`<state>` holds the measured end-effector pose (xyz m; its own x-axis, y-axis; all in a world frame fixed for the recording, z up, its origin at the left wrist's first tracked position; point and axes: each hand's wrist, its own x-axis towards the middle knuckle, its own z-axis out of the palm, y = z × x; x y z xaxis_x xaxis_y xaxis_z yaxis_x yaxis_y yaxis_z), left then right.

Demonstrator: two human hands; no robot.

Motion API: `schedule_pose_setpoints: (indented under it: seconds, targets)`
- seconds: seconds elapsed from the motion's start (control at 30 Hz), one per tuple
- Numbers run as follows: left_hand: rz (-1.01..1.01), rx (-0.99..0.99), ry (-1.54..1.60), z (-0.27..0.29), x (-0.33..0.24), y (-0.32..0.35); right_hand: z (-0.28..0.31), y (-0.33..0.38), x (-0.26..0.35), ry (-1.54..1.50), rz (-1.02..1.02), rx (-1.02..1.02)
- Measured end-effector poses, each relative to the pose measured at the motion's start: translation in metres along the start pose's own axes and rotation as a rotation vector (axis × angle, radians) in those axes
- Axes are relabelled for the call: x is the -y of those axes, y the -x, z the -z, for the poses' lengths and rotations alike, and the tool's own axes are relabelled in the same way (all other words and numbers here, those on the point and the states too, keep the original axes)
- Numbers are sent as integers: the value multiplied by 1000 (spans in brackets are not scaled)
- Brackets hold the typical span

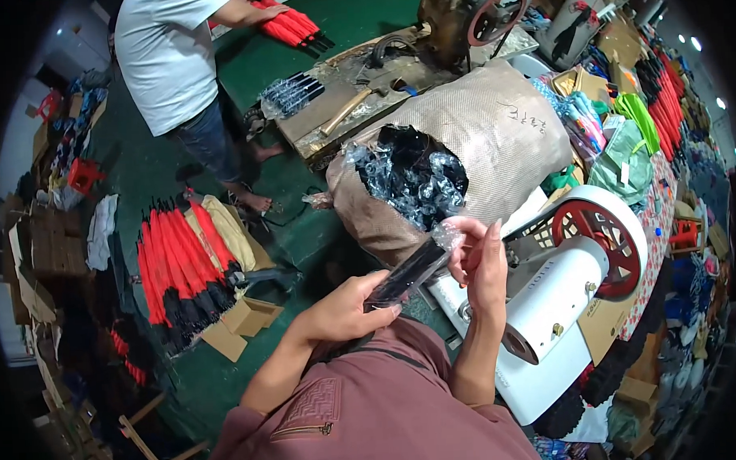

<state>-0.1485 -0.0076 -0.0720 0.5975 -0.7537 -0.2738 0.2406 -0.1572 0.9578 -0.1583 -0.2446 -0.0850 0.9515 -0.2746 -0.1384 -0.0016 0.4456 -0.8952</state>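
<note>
My left hand [350,308] grips the lower end of a slim black folded umbrella in a clear plastic sleeve [410,271]. My right hand [478,258] pinches the sleeve's upper end with its fingertips. Both hands are raised over my lap. Just beyond them lies a big tan woven sack [494,136], its open mouth full of several more black items wrapped in clear plastic [415,176].
A white sewing machine with a red wheel [580,263] stands at my right. Red and black umbrellas [179,265] lie on the green floor at left beside cardboard pieces. A person in a white shirt [167,54] stands at the far left, handling red umbrellas [292,26]. Cluttered goods fill the right side.
</note>
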Motion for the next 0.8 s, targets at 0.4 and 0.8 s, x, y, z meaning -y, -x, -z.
schedule_pose_setpoints:
  seconds: [0.4, 0.8]
  targets:
    - [-45, -116, -218, -16, -12, -2, 31, -24, -19, 227, 33, 87]
    - [73, -186, 17, -30, -4, -9, -23, 8, -40, -417, 33, 318]
